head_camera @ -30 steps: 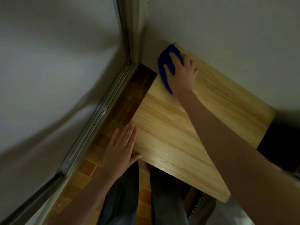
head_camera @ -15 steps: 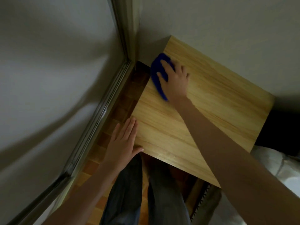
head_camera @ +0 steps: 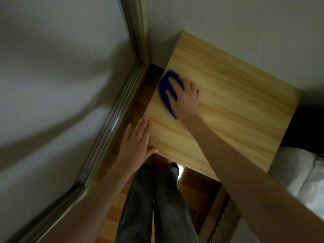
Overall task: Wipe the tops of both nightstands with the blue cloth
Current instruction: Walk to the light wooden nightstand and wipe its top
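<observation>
Movement: since the two earlier frames the right hand (head_camera: 185,99) and the blue cloth (head_camera: 166,92) have been drawn from the far corner by the wall toward the near side, along the left edge of the top; the left hand (head_camera: 135,144) has been kept at the near left corner.
Nightstand: the nightstand (head_camera: 236,106) is seen from above with its wood-grain top bare apart from the hands and cloth; it is set against the wall (head_camera: 245,23), with a gap of parquet floor (head_camera: 138,109) between its left edge and the sliding-door track (head_camera: 112,120). A second nightstand is not in view.
Bed: white bedding (head_camera: 301,172) is seen just beside the right edge.
Left hand: it is laid flat, fingers (head_camera: 142,127) straight and together, nothing held; it is judged to brace the body, with the thumb on the front edge.
Right hand: it is pressed palm-down on the cloth, fingers (head_camera: 172,85) spread and extended, not curled; the cloth is pinned, not pinched.
Cloth against fingers: it lies under the fingers and palm, showing past the fingertips, between them and along the thumb side to the wrist. It sits at the left edge of the top, roughly halfway back; whether it overhangs cannot be told through the blur.
Risk, cloth: with only downward pressure applied, the cloth could be left behind or pushed off the left edge to the floor.
Risk, coverage: the right half could be missed if strokes are kept to this side.
</observation>
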